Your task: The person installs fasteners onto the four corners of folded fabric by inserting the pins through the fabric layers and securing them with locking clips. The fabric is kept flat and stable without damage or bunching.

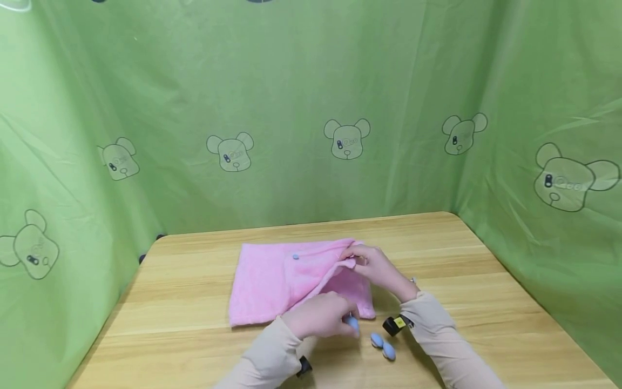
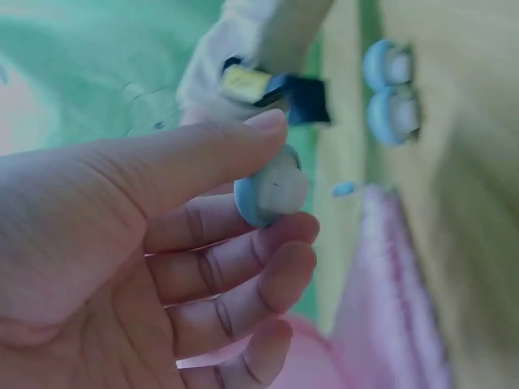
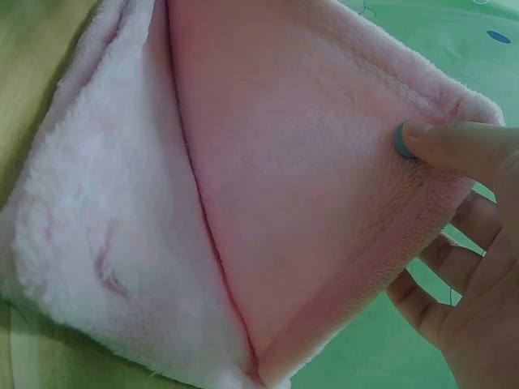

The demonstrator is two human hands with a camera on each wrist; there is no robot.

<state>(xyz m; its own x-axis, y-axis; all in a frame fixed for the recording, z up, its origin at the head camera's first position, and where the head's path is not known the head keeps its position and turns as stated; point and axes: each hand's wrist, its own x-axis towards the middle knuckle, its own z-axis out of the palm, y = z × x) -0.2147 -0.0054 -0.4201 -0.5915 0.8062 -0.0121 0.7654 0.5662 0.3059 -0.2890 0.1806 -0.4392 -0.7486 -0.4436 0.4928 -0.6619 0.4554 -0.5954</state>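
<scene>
A pink plush cloth [image 1: 262,281] lies on the table, one corner folded up so its inner side shows. My right hand [image 1: 371,266] pinches that raised flap. In the right wrist view, the thumb presses by a small blue disc [image 3: 404,140] on the flap, the other fingers behind the cloth. In front of the cloth, my left hand [image 1: 325,316] holds a round button-like piece [image 2: 276,192], blue on one side and white on the other, between thumb and fingers. Two more such pieces [image 1: 383,346] lie side by side on the table, right of the left hand.
A second small blue disc [image 1: 295,257] sits on the cloth's upper part. The wooden table [image 1: 184,302] is surrounded by green curtains [image 1: 291,81] with bear drawings. A black wrist device [image 1: 392,326] with a yellow label is by the right sleeve.
</scene>
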